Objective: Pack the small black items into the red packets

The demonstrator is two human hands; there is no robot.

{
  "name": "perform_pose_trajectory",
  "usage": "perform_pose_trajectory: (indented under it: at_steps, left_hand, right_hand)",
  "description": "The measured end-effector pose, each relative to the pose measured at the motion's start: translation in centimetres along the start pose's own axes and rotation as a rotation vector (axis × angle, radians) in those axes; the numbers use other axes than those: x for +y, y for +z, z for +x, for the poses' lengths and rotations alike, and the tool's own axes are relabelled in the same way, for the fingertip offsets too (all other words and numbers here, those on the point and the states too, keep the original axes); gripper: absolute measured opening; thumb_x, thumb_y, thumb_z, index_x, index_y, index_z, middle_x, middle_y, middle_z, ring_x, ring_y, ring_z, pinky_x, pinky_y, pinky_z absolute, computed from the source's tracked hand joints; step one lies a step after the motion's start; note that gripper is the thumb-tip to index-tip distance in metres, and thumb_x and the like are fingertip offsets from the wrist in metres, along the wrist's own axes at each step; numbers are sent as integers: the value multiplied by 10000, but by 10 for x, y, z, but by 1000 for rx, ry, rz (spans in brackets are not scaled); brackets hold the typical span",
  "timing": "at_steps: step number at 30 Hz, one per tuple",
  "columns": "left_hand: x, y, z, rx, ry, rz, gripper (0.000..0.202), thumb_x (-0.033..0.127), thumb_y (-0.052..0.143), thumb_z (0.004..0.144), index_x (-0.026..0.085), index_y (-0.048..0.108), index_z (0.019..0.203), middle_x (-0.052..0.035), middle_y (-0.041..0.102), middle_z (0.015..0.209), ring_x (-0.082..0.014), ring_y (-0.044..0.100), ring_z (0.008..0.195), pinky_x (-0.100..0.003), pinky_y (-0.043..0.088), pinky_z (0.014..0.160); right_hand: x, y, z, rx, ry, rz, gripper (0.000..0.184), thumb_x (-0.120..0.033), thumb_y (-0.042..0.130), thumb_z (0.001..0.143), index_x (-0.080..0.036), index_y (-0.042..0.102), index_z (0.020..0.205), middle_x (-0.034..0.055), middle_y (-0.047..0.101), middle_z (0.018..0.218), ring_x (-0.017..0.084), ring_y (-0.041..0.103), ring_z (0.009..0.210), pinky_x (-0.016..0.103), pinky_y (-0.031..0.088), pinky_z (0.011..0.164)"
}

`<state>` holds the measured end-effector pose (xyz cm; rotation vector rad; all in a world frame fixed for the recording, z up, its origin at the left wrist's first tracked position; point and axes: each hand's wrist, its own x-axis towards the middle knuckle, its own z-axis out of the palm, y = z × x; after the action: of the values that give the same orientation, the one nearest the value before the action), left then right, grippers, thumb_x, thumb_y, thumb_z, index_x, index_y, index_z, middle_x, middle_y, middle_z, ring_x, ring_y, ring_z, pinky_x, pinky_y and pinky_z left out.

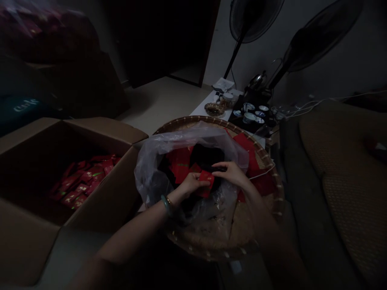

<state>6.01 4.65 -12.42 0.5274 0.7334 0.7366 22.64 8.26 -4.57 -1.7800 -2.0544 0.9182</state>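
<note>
My left hand (191,183), with a green bangle at the wrist, is closed on a small red packet (207,182) over the mouth of a clear plastic bag (157,161). My right hand (231,172) rests beside it, fingers curled on the packet's far edge and on something dark I cannot make out. The bag holds dark loose material and lies in a round woven basket tray (273,189). More red packets (256,169) lie in the tray around the bag.
An open cardboard box (99,209) on the left holds several red packets (84,179). Behind the tray is a low table with a tea set (250,112) and cables. Two standing fans (254,20) are at the back. A cushioned seat (347,161) is on the right.
</note>
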Motion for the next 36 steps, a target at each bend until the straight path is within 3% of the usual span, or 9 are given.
perform_pose_trajectory:
  at_steps: [3, 6, 15, 20, 28, 31, 36]
  left_hand:
    - [2, -6, -7, -18, -17, -8, 474, 323, 832, 418, 107, 688, 814, -42, 690, 688, -141, 620, 589, -251, 474, 620]
    - [6, -12, -13, 60, 3, 21, 462, 384, 797, 484, 116, 689, 844, -48, 688, 706, -122, 604, 573, -222, 451, 566]
    - [5, -14, -4, 262, 266, 229, 291, 349, 705, 582, 105, 707, 740, -33, 672, 660, -113, 555, 576, -212, 413, 565]
    - [0, -19, 1, 283, 318, 351, 275, 371, 644, 633, 119, 711, 720, -38, 676, 665, -132, 563, 587, -216, 407, 553]
    - [2, -22, 2, 339, 294, 363, 263, 359, 649, 623, 114, 705, 698, -26, 647, 598, -106, 511, 511, -201, 357, 487]
    - [2, -23, 1, 327, 250, 334, 266, 362, 657, 613, 114, 705, 696, -13, 627, 557, -91, 480, 474, -197, 338, 468]
    - [3, -19, 0, 270, 245, 333, 259, 358, 670, 598, 117, 707, 684, -14, 629, 563, -91, 486, 481, -201, 356, 484]
  right_hand:
    - [3, 0, 0, 28, -2, -2, 292, -285, 713, 625, -176, 697, 896, 47, 705, 881, 222, 642, 824, 315, 483, 725]
    - [5, 1, 0, 49, -12, 0, 302, -300, 717, 620, -179, 698, 896, 42, 707, 872, 218, 645, 806, 304, 485, 705]
    - [-2, 6, 0, 18, 17, -29, 316, -308, 711, 629, -174, 693, 914, 55, 701, 913, 228, 636, 856, 308, 473, 749]
    - [0, 9, 0, -21, 50, 65, 317, -287, 716, 607, -167, 691, 899, 59, 700, 906, 225, 636, 846, 323, 473, 765]
    - [16, -8, 0, -3, 153, 312, 447, -321, 721, 591, -154, 650, 1000, 76, 684, 971, 214, 635, 872, 342, 476, 797]
    - [16, -12, -2, 4, 141, 223, 456, -304, 736, 573, -157, 654, 997, 74, 685, 966, 219, 633, 870, 346, 473, 796]
    - [9, 1, -4, -7, 9, 48, 328, -282, 723, 601, -178, 684, 909, 53, 694, 928, 223, 630, 876, 341, 464, 801]
